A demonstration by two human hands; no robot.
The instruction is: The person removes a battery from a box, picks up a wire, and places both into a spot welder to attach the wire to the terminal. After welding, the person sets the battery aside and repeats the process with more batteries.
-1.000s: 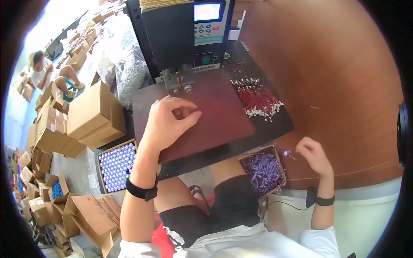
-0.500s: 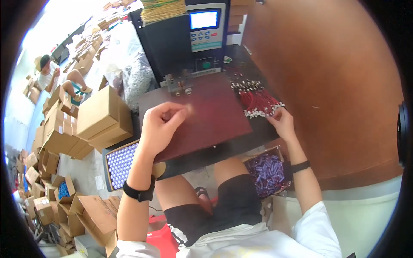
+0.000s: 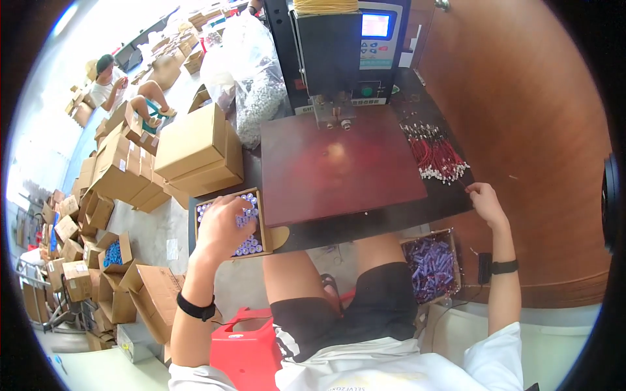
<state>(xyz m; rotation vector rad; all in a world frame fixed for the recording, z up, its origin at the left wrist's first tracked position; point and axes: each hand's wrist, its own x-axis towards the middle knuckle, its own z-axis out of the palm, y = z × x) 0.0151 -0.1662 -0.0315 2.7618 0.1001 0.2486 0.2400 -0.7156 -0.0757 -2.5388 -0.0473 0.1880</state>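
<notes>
My left hand [image 3: 225,228] hangs over a shallow cardboard tray [image 3: 262,225] of purple-and-white cylindrical battery cells [image 3: 246,249] standing in rows. Its fingers are bent and somewhat apart, and I see no cell lifted by them. At the table's right edge, my right hand [image 3: 488,205] has thumb and finger pinched together on a thin red wire lead [image 3: 467,189]. Beside it lies a bunch of red wire leads [image 3: 438,155] with white ends. A dark red mat [image 3: 342,173] covers the table's middle, below the two electrodes [image 3: 336,124] of a spot-welding machine [image 3: 329,55].
An open box of loose purple cells [image 3: 451,296] sits low by my right thigh. Stacked cartons [image 3: 192,146] and a clear plastic bag [image 3: 261,98] stand left of the table. A brown wooden panel [image 3: 521,143] borders the right. Another person [image 3: 114,88] sits far left.
My left hand has moved from above the mat to the tray of cells. My right hand has drawn back slightly from the bunch of leads. The view has shifted left.
</notes>
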